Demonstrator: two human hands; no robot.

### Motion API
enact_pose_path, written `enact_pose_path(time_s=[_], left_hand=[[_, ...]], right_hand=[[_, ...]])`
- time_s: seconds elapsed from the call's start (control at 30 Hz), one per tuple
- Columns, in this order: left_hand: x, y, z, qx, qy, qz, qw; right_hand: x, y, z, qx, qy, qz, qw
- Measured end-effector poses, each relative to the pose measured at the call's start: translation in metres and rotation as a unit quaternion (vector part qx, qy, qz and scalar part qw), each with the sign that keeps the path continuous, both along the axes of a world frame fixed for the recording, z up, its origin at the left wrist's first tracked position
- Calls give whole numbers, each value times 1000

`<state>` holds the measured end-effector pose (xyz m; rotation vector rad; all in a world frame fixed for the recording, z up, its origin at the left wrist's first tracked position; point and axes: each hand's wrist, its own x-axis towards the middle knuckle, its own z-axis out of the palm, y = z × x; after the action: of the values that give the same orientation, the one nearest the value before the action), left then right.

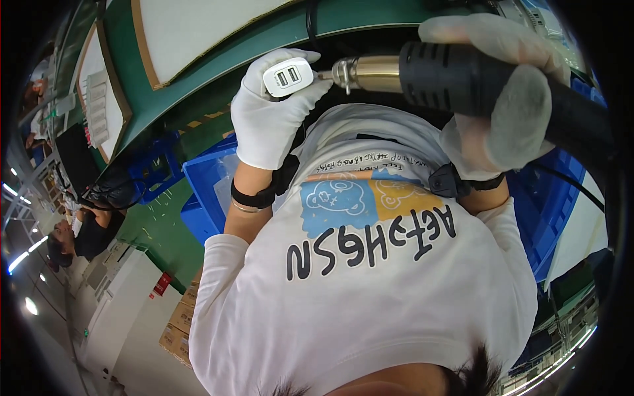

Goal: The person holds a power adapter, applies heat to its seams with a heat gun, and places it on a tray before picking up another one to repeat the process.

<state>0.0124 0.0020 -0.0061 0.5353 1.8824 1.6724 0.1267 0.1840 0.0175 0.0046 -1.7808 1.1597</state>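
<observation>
My left hand [261, 129], in a white glove, is closed round a white USB charger [288, 74]. The charger's rounded end with two ports faces up, and its rear part is hidden in the glove. In a thin, translucent glove, my right hand [512, 115] grips a hot-air gun [439, 76] with a ribbed black handle. Its brass-coloured barrel [376, 72] carries a metal clamp and a thin nozzle pointing left. The nozzle's tip is close beside the charger, near my left fingertips. I cannot tell whether the tip touches the charger.
A green workbench [214, 82] curves along the far side, with a brown-edged white board [205, 30] on it. Blue crates [210, 175] stand left and right of my body. Cardboard boxes [177, 336] are stacked lower left. Another person [99, 231] is at far left. A black cable [310, 23] hangs at the top.
</observation>
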Motion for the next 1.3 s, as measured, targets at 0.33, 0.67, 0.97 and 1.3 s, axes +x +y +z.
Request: enact_pose_path(time_s=[0.33,0.67,0.97,1.3], left_hand=[[-7,-2,-13,-63,227,-35,971],[-2,-1,-13,-7,70,7,998],[-1,-3,-17,18,24,24,999],[2,1,-12,7,82,16,997]], right_hand=[[-5,0,3,51,10,-2,999],[-3,-4,11,51,-40,55,996],[-6,-4,6,60,29,76,995],[-9,1,-7,74,73,110,989]])
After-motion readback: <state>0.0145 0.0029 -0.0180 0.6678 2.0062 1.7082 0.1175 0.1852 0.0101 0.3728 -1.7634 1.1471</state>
